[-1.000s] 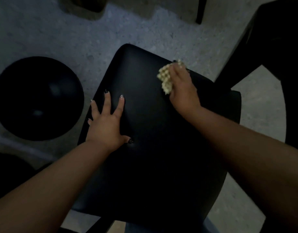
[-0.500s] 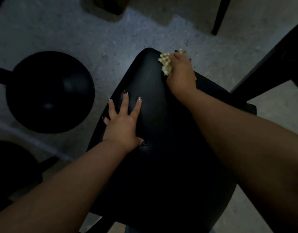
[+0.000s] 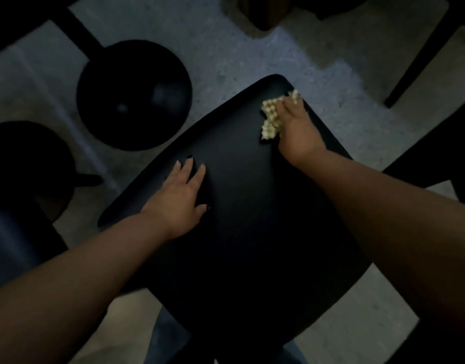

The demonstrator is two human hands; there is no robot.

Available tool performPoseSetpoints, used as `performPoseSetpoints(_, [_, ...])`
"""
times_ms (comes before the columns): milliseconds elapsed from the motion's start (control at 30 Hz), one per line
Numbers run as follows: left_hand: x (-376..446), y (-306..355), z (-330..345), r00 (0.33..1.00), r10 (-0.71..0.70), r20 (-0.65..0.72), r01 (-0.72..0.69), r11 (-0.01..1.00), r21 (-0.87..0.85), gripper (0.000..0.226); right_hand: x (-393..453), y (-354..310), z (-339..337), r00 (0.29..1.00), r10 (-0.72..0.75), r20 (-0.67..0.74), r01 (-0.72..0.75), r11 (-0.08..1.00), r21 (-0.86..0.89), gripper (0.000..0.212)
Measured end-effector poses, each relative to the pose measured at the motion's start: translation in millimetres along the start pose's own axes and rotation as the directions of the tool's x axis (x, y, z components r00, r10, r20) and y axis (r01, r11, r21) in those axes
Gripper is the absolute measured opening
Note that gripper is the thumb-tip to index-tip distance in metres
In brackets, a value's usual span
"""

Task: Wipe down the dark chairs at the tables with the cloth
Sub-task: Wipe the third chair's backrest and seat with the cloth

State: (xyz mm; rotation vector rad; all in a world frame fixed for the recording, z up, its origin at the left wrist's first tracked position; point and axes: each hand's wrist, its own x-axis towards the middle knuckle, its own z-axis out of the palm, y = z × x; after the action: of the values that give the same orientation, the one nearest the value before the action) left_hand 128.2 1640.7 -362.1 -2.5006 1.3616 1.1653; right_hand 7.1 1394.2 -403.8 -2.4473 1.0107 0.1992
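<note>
Dim light here, and the speckled grey floor [image 3: 252, 48] spreads under everything. Filling the middle of the view is the dark chair [image 3: 239, 219], its smooth black seat angled with a rounded corner pointing up and away. Off to the left on the floor sits a round black stool seat [image 3: 134, 94], apart from the chair, and a second dark round shape [image 3: 26, 164] shows at the left edge, too shadowed to make out. A thin dark furniture leg [image 3: 420, 56] slants down at upper right. Both bare forearms reach in from the bottom corners. The left hand [image 3: 178, 198] lies flat on the seat near its left edge, fingers straight and slightly spread, holding nothing. The right hand [image 3: 299, 130] is up at the far corner of the seat, fingers curled down over the cloth [image 3: 272, 119], pressing it onto the surface. That cloth is pale yellowish and bumpy in texture, bunched, poking out to the left of the fingers and just past the fingertips.
</note>
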Motion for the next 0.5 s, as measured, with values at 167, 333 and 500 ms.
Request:
performPoseSetpoints(167, [-41.6,30.0,-3.3,0.994,-0.11,0.024,0.112,0.985,-0.127,0.085,-40.3,-8.3,-30.3,0.973,-0.114,0.199,0.112,0.993,0.018,0.063])
performPoseSetpoints(333, [-76.6,79.2,-36.9,0.981,-0.177,-0.074,0.146,0.938,-0.315,0.08,-79.5,-25.4,-85.1,0.964,-0.082,0.254,0.05,0.99,0.132,0.059])
performPoseSetpoints(500, [-138.0,131.7,-55.1,0.962,-0.205,-0.182,0.094,0.87,-0.484,0.073,-140.4,-47.3,-147.9,0.965,-0.114,0.236,0.038,0.951,0.305,0.052])
